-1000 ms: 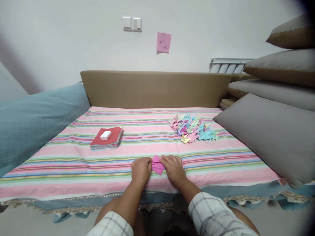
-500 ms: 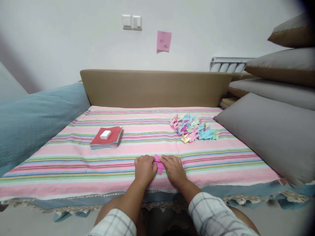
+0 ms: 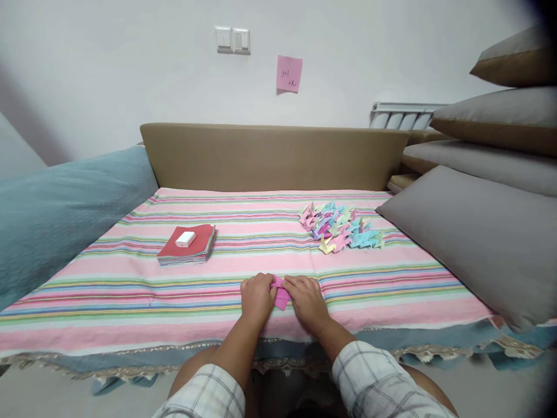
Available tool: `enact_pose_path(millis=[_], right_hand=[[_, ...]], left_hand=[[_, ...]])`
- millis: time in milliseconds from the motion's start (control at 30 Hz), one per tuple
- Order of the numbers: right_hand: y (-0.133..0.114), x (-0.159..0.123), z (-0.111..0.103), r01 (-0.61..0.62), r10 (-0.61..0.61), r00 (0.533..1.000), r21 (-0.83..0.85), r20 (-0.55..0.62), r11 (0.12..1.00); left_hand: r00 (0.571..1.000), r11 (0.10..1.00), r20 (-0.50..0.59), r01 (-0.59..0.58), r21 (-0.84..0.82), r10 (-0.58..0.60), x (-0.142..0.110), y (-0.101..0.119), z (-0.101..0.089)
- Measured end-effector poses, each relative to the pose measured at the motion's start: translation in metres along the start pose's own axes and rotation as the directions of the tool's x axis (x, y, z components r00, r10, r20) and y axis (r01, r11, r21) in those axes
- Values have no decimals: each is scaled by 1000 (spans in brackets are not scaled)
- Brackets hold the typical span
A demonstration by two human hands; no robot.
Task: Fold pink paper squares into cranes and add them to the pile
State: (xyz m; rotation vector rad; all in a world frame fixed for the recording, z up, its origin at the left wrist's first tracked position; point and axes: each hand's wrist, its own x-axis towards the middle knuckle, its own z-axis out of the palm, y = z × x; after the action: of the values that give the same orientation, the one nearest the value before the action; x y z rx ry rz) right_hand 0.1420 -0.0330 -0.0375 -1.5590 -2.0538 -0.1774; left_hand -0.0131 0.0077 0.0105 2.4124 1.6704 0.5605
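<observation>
A small folded piece of pink origami paper lies on the striped cloth near the front edge, between my hands. My left hand closes on its left side, the fingers curled and partly covering the paper. From the right, my right hand grips the upper right edge with its fingertips. Part of the paper is hidden under the fingers. Beyond my right hand sits a cluster of folded paper cranes in pink, blue, yellow, green and purple.
On the left, a stack of coloured paper with a red top sheet carries a small white box. Grey cushions are piled at the right. A brown backrest runs along the back of the striped cloth.
The upper part of the pink paper has been folded further over, and its pointed top no longer shows. My left hand has shifted slightly right; the right hand has barely moved.
</observation>
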Motion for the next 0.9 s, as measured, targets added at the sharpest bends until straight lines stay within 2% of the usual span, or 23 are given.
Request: enact_pose_path(millis=[300,667,767,900], right_hand=[[-1,1,-2,-4,4,1000,-36,5,999],[-1,2,-2,-28,29,999,-25,22,999],[-2,1,-2,-25,24,1000,-41,-12,999],[-1,-3,3,-4,-6,991,-75,-132,997]], left_hand=[[984,983,18,-175,-62,176,-1,-14,0],[976,977,53,-213,-17,214,0,-20,2],[975,977,54,-214,-1,214,0,-21,3],[979,980,55,-198,2,198,-1,-21,4]])
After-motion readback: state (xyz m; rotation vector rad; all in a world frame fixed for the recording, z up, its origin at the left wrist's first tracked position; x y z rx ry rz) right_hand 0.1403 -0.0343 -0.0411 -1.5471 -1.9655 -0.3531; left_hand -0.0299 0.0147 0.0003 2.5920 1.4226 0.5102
